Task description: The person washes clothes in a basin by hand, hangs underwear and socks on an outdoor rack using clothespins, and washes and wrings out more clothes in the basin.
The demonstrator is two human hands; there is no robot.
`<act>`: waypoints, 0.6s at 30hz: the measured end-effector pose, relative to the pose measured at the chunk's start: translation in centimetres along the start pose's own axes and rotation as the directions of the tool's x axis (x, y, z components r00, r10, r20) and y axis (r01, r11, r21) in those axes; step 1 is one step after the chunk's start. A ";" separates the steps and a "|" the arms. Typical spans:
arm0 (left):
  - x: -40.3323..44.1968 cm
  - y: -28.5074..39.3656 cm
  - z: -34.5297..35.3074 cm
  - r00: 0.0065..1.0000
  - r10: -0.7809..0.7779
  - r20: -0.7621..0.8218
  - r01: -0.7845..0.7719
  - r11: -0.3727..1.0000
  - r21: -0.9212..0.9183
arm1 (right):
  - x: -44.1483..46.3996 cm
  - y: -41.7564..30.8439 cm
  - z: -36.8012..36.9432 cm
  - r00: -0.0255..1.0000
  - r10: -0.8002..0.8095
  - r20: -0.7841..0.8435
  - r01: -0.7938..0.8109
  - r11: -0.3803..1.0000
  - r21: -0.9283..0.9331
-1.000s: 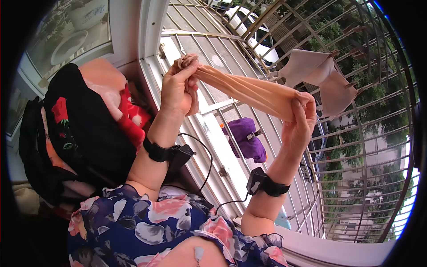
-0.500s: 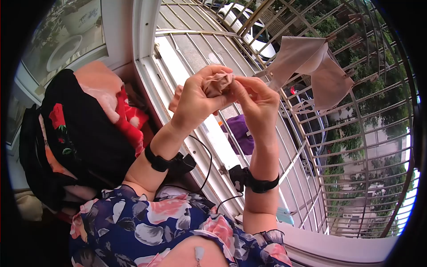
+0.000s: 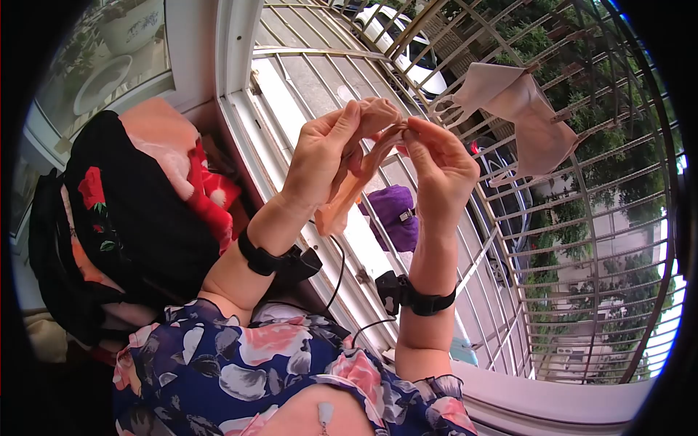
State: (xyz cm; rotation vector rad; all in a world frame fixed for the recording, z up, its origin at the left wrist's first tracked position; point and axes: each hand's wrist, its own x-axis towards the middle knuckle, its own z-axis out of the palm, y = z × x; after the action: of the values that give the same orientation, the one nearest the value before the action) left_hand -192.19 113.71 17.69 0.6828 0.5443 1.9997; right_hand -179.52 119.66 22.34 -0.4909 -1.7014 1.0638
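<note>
A thin, sheer tan stocking (image 3: 338,211) is stretched between my two hands, in front of the open window. My left hand (image 3: 320,156) pinches its bunched edge between thumb and fingers. At the other side of the opening, my right hand (image 3: 442,160) grips the rim with thumb and fingertips. The stocking's loose part droops below, partly hidden behind my left hand. Just beyond my right hand, a pale bra (image 3: 534,120) hangs from the window bars.
Metal window bars (image 3: 509,272) curve around the right side. A purple cloth (image 3: 392,218) with a clip hangs below my hands. At left sits a pile with a black garment (image 3: 134,196) and red fabric (image 3: 211,196). A cable (image 3: 342,272) trails from my left wrist strap.
The stocking was a crumpled bundle in my left hand; now it is unfolded and hangs down. My right hand has moved right, pulling its edge apart from my left.
</note>
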 end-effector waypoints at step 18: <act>0.5 -0.5 -0.4 0.990 -0.042 0.136 0.042 0.999 0.004 | 0.7 -4.5 -3.4 0.851 -0.187 0.490 0.153 0.982 0.109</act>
State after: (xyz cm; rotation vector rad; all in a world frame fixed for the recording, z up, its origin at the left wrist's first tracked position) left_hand -192.32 114.30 17.26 0.7956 0.4752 1.8979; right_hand -175.99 119.22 26.74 -0.0076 -2.1068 1.1772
